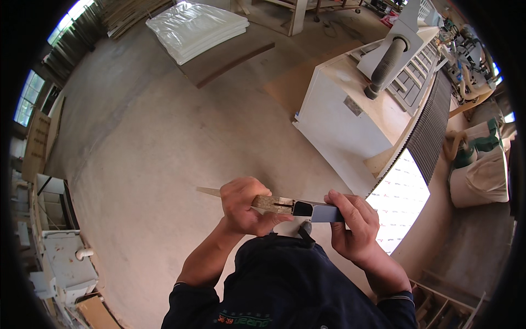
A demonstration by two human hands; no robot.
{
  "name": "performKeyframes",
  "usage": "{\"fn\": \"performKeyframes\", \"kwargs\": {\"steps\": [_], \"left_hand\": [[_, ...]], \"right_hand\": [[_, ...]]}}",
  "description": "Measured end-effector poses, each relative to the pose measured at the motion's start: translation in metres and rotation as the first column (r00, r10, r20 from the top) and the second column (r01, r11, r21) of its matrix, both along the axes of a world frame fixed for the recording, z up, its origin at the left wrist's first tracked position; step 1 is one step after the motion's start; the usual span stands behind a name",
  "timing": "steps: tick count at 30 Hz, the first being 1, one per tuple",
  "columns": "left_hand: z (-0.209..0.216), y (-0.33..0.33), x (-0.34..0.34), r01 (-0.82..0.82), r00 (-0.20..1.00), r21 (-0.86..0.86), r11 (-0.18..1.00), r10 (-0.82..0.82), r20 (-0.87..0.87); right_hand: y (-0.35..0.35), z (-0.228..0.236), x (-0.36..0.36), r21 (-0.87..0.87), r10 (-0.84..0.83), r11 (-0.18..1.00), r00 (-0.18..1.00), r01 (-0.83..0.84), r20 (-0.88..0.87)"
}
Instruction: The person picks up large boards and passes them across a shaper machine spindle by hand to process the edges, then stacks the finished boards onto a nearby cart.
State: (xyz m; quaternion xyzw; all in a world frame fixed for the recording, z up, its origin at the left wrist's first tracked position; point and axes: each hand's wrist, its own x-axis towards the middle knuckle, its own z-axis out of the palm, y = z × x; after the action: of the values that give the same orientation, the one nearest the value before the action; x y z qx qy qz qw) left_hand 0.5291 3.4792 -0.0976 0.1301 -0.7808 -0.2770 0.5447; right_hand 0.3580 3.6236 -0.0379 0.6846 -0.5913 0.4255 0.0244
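Note:
In front of my waist, my left hand [240, 204] is closed around a narrow wooden piece [268, 203] with a dark slot along its visible edge. A thin pale end of wood sticks out past the left side of that hand. My right hand [356, 222] grips a grey hollow profile [327, 213] with its fingers over the top. The profile's dark hollow end faces up toward me. Wood and profile lie in line and appear to meet between my hands; whether they interlock I cannot tell.
A large white machine [350, 120] with a ribbed hose [390, 61] and slatted bed stands at right. A white printed sheet [399, 200] hangs beside it. Plastic-wrapped white slabs [197, 27] lie far ahead. Bagged bins [478, 178] are at far right, a grey cabinet [68, 260] at left.

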Motion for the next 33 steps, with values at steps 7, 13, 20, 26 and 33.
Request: {"fn": "performKeyframes", "kwargs": {"steps": [7,13,20,26,33], "left_hand": [[-0.001,0.0,0.006,0.037,0.999,0.022,0.999,-0.038,0.027],[-0.002,-0.005,0.015,0.033,0.999,0.055,0.998,-0.033,0.0],[-0.001,-0.001,0.01,0.033,0.999,0.03,0.999,-0.034,0.034],[-0.004,0.001,0.005,0.019,0.998,-0.009,1.0,-0.018,0.059],[-0.01,-0.009,0.019,0.025,1.0,0.063,0.998,-0.026,0.011]], "right_hand": [[0.008,-0.003,-0.006,0.066,-0.013,0.998,0.998,0.018,-0.069],[0.021,-0.008,-0.021,0.191,-0.054,0.979,0.995,0.07,-0.084],[0.017,-0.01,-0.01,0.233,-0.052,0.971,0.998,0.057,-0.025],[0.003,-0.003,0.002,0.207,-0.024,0.978,1.0,0.023,0.004],[0.03,-0.024,-0.024,0.308,-0.143,0.937,0.986,0.162,-0.085]]}}
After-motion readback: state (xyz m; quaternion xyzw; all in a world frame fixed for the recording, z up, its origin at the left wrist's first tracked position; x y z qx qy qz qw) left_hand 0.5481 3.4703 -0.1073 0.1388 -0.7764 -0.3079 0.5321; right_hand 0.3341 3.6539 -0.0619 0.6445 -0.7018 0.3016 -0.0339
